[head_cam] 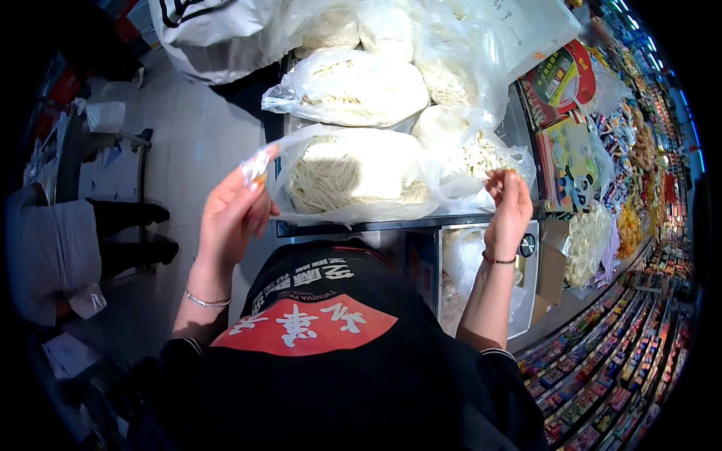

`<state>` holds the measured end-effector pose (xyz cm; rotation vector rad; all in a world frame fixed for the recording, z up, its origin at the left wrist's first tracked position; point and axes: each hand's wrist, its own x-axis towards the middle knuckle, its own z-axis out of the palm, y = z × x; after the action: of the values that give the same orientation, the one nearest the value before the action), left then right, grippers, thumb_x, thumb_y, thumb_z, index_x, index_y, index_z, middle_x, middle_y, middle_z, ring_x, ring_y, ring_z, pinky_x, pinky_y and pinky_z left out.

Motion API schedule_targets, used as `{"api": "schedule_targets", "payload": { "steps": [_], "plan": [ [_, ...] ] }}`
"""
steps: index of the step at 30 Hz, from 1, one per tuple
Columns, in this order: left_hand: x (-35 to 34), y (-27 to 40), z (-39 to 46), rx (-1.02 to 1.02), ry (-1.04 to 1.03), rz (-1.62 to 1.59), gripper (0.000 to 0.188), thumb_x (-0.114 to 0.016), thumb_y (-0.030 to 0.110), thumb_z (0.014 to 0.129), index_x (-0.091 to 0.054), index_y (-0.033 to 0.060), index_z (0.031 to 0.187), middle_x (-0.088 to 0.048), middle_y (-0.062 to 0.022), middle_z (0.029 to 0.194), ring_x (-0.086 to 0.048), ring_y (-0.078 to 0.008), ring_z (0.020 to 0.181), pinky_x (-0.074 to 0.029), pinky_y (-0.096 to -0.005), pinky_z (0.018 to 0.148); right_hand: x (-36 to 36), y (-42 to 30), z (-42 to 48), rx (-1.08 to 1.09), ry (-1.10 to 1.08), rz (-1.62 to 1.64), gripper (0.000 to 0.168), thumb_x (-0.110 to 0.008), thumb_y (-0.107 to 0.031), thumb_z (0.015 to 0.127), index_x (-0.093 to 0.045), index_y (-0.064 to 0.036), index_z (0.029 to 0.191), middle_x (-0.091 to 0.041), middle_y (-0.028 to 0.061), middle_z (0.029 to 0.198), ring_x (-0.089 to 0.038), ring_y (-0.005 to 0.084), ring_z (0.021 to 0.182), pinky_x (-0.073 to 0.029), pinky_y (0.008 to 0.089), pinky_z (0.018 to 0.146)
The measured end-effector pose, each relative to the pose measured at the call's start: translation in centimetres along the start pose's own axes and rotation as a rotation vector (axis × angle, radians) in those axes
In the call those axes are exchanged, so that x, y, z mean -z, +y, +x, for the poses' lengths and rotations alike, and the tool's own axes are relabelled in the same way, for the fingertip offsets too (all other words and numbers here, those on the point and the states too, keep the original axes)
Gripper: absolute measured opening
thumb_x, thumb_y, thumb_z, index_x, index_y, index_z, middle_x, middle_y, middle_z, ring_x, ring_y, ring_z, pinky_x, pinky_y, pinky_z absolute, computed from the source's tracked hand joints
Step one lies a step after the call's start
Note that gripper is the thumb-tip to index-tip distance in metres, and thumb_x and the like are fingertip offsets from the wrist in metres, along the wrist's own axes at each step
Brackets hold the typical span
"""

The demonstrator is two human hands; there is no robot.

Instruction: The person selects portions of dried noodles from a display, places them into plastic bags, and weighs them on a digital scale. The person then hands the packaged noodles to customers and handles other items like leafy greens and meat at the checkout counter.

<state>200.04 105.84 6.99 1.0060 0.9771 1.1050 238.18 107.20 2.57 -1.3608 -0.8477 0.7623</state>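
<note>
My left hand (237, 197) pinches the gathered end of a clear plastic bag between thumb and fingers. Flat pale noodles (327, 169) fill that bag, which lies on its side at the near edge of the counter. Over the bag's other end, my right hand (509, 197) has its fingertips drawn together. Whether plastic film is caught between them cannot be made out. Beside it lies another noodle bag (471, 160), its noodles showing through the film. Farther back is a large bag of noodles (361, 90), partly washed out by bright light.
More noodle bags (389, 28) crowd the far side near a white foam box (524, 34). Bagged goods (586, 242) and packets stand to the right, before store shelves (598, 372). A clear-fronted case (485, 282) sits below the counter. At left, another person's legs (132, 231) show above the tiled floor.
</note>
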Motion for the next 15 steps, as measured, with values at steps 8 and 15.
{"api": "schedule_targets", "payload": {
  "steps": [8,15],
  "plan": [
    [-2.6,0.5,2.3,-0.014,0.053,0.058,0.054,-0.051,0.025,0.093,-0.043,-0.0033,0.138,-0.043,0.0029,0.055,-0.042,-0.0071,0.051,-0.044,-0.0251,0.07,-6.6,-2.3,-0.1,0.416,-0.929,-0.492,0.037,-0.07,-0.02,0.082,-0.062,-0.002,0.114,-0.065,0.0166,0.106,-0.061,0.0312,0.101,-0.047,0.0357,0.09],
    [-1.3,-0.2,1.6,-0.011,0.123,0.023,0.057,-0.054,0.031,0.091,-0.046,-0.0036,0.136,-0.042,0.0034,0.054,-0.041,-0.0064,0.049,-0.044,-0.0253,0.068,-2.4,-2.2,2.3,-0.034,-1.145,-1.29,0.048,-0.071,-0.021,0.074,-0.06,-0.007,0.119,-0.066,0.0105,0.081,-0.065,0.0275,0.078,-0.05,0.036,0.072]
  ]
}}
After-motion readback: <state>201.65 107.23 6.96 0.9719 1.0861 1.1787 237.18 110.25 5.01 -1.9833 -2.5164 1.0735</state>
